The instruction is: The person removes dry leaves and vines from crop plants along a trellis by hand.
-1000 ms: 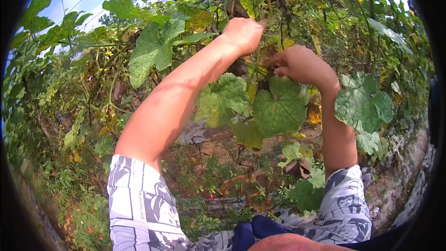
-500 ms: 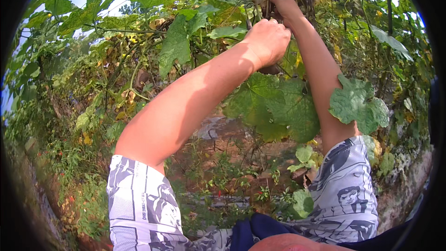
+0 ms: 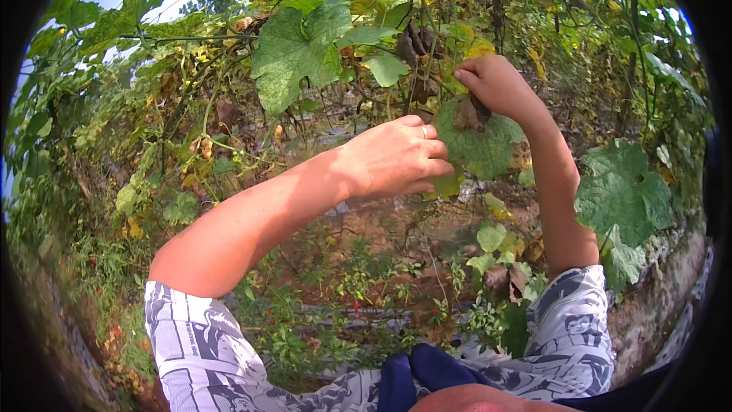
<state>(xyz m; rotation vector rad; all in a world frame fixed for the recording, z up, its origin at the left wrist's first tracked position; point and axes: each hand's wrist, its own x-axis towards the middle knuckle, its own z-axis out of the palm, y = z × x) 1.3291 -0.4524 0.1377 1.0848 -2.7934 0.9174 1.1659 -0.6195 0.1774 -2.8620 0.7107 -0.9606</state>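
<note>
My left hand [image 3: 400, 154], with a ring on one finger, hovers at the middle of the view. Its fingers are apart and loosely bent, and I see nothing in them. Higher and to the right, my right hand [image 3: 499, 90] is closed in a pinch. A brown withered leaf [image 3: 472, 113] hangs from under its fingers; the exact grip point is hidden. Behind that leaf is a broad green leaf [image 3: 482, 145], close to my left fingertips. More dried leaves [image 3: 418, 46] cling to the vine stems just left of my right hand.
A large green leaf [image 3: 301, 49] hangs at upper left, and another leaf [image 3: 625, 191] overlaps the area by my right forearm. Vines climb across the back. Low plants [image 3: 358, 282] with small red fruits grow on brown soil below. A pale bank [image 3: 659, 313] runs along the right.
Both hands have come down from the upper vine stems. My left hand has moved left and opened its fingers, apart from the right hand. A brown leaf now shows under my right hand.
</note>
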